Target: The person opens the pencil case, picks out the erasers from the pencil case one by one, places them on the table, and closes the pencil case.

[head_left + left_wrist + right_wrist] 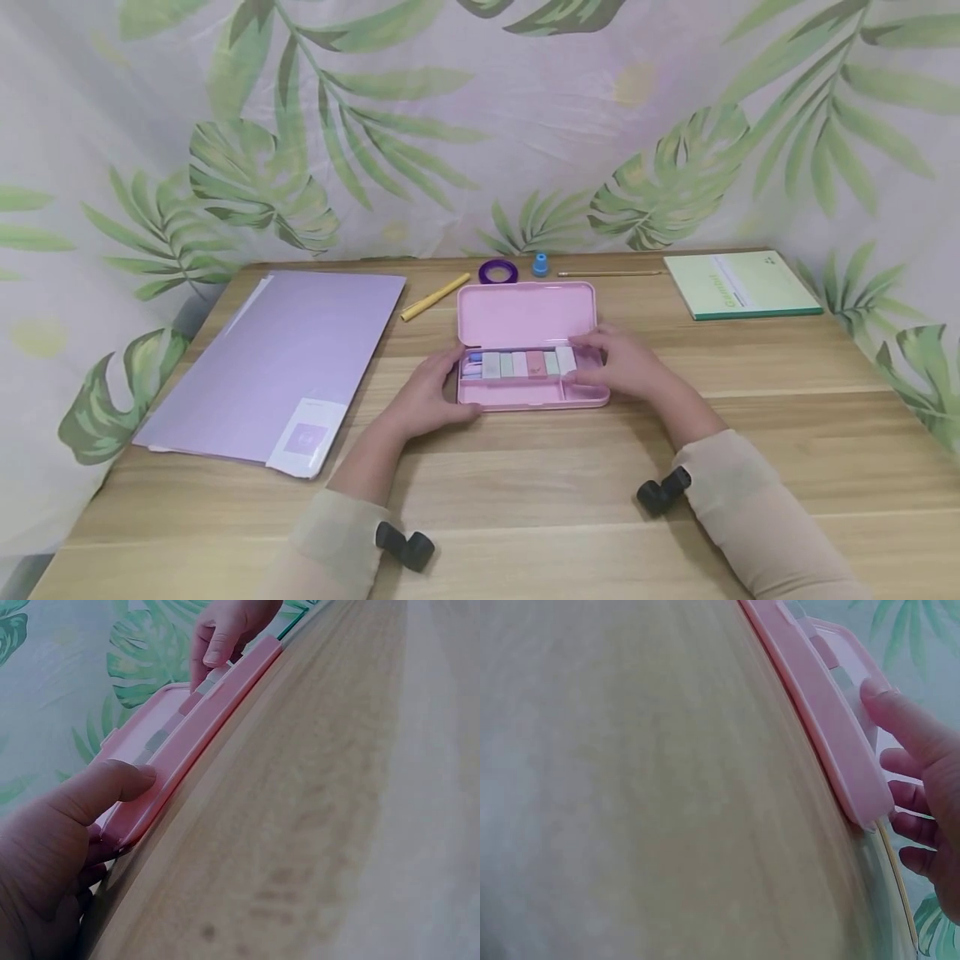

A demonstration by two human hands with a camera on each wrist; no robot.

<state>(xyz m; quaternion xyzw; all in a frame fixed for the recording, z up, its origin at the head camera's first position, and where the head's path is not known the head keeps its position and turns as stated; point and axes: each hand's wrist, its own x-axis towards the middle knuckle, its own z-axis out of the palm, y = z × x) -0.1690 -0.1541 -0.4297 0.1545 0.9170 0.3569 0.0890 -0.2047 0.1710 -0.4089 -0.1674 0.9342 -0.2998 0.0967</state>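
Grip on both sides: left hand [427, 396] clamped on the pink case [517, 394], right hand [630, 362] pinching the white block [565, 361].
Between the hands lies the case, its lid [525, 314] open beyond them; the pastel blocks [536, 363] line up just left of the right pinch. Settling the white block seems the step in hand; next calls for a steady left hold, a clean right release.

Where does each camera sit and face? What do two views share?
Head: worn there, facing forward and down at the pink case; left hand, right hand, sleeves show.
Left wrist: worn there, facing along the case; both hands show.
Right wrist: worn there, facing the case; right hand shows.
Wrist views share case and right hand.
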